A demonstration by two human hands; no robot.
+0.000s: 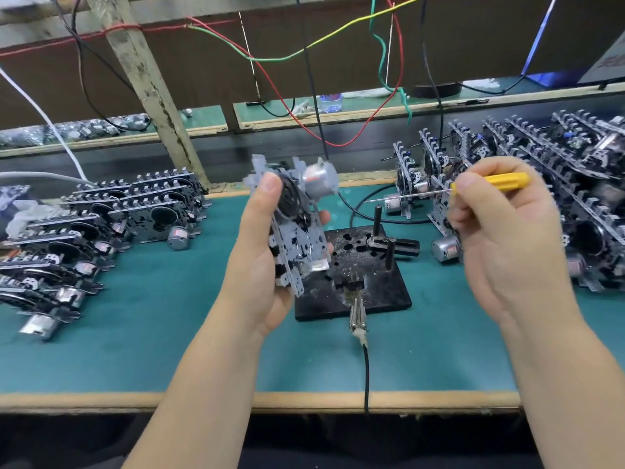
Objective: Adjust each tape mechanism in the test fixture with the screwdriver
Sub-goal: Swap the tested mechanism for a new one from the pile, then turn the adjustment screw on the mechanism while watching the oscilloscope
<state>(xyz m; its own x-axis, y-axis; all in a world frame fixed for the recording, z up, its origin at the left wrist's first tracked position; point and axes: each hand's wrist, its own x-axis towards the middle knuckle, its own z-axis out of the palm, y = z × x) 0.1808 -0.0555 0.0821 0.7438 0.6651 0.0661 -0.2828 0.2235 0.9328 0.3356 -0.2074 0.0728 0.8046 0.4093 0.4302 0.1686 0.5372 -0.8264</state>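
1. Setting: factory workbench (152, 333) with a green mat and a wooden front edge; a wooden frame and loose coloured wires hang behind it.
2. Tape mechanism (297, 228): held upright, clear of the mat, above the left edge of the test fixture (358, 282). It does not appear seated on the fixture. Its small silver motor sits at the top, toward the back.
3. Left hand (260, 262): fingers wrapped around the mechanism's plate from the left, thumb pressed near the upper end.
4. Right hand (500, 231): pinching the screwdriver (490, 184) by its yellow handle; the thin shaft points left, toward the mechanism, tip in free air and well apart from it.
5. Fixture: black plate near the middle of the bench, two upright pegs toward its back right corner, nothing on it. A clip (357, 314) on a black cable lies at its front edge.
6. Step, as judged: either loading or unloading the fixture; I cannot tell which. To do it well, line the plate's holes over both pegs, press it flat, and only then bring in the blade. Keep the blade square in the adjuster slot.
7. Stock: no bins or trays seen. Stacked mechanisms (101, 231) sit along the left edge; a denser upright row (558, 198) fills the right back corner.
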